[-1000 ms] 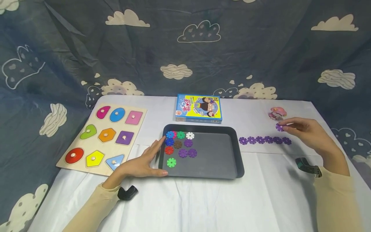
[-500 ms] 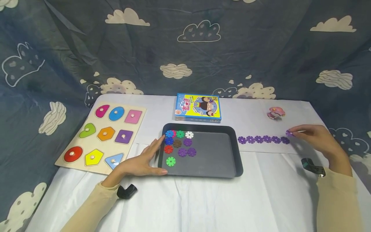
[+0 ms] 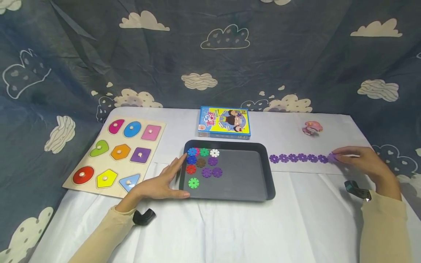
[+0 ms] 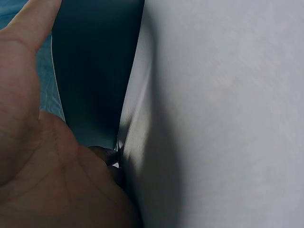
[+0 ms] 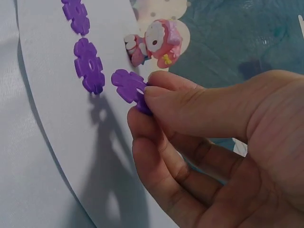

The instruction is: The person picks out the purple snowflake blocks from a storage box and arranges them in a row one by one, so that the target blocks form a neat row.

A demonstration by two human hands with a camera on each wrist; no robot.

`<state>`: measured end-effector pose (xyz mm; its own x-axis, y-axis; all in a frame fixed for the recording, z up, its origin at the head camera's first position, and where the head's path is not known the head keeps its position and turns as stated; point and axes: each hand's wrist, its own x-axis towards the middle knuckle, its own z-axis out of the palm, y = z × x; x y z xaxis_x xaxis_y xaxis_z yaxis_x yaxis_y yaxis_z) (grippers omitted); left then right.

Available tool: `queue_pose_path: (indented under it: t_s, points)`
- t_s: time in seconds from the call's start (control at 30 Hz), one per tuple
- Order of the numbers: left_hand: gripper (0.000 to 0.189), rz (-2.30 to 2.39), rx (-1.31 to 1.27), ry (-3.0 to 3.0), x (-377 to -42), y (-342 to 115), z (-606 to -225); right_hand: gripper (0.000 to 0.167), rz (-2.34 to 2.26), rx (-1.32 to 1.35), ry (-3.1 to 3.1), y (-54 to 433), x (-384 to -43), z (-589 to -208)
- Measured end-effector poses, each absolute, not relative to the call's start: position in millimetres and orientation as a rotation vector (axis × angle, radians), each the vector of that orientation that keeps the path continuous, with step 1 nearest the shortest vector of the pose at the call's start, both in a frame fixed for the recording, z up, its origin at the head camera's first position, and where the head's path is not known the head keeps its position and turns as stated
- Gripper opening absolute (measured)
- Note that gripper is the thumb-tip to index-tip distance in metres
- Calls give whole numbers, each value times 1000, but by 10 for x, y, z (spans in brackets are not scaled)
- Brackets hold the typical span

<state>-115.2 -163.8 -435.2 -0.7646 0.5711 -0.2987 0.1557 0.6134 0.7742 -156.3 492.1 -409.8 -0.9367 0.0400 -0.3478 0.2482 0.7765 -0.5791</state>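
Note:
My right hand (image 3: 363, 160) pinches a purple snowflake disc (image 5: 129, 88) between thumb and fingertips, just off the right end of a row of purple discs (image 3: 302, 157) on the white table. In the right wrist view a small gap shows between the held disc and the row's last disc (image 5: 89, 66). Fingers spread, my left hand (image 3: 161, 185) touches the left side of a dark grey tray (image 3: 243, 186). Inside that tray lie several loose discs, among them a bright green disc (image 3: 193, 183), a white disc (image 3: 214, 153) and a brown disc (image 3: 201, 163).
Left of the tray lies a wooden shape puzzle board (image 3: 123, 128) with knobbed pieces. Behind the tray sits a blue and yellow box (image 3: 224, 122). A small pink figurine (image 3: 313, 128) stands beyond the row. A dark cloud-patterned cloth (image 3: 279, 65) hangs behind the table.
My right hand has carried the purple disc right and toward me, from above the row down to its right end. The left hand stays at the tray.

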Motion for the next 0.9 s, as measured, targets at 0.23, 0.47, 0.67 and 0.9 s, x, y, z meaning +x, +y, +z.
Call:
queue_pose_path:
  t_s: [0.23,0.47,0.67,0.9]
  points:
    - [121,1022,580,2316,-1151,-1637,-4355,73,-908,226,2627,4965,-1551,-4121]
    - [122,1032,567,2304,-1147,-1629,-4343,78,-874,269,2596,4991,-1582,-4163]
    - [122,1031,573,2306,-1150,-1633,-4343,77,-856,277,2598,4988,-1590,-4177]
    - [120,1033,579,2306,-1155,-1637,-4346,65,-840,257,2653,4946,-1596,-4215]
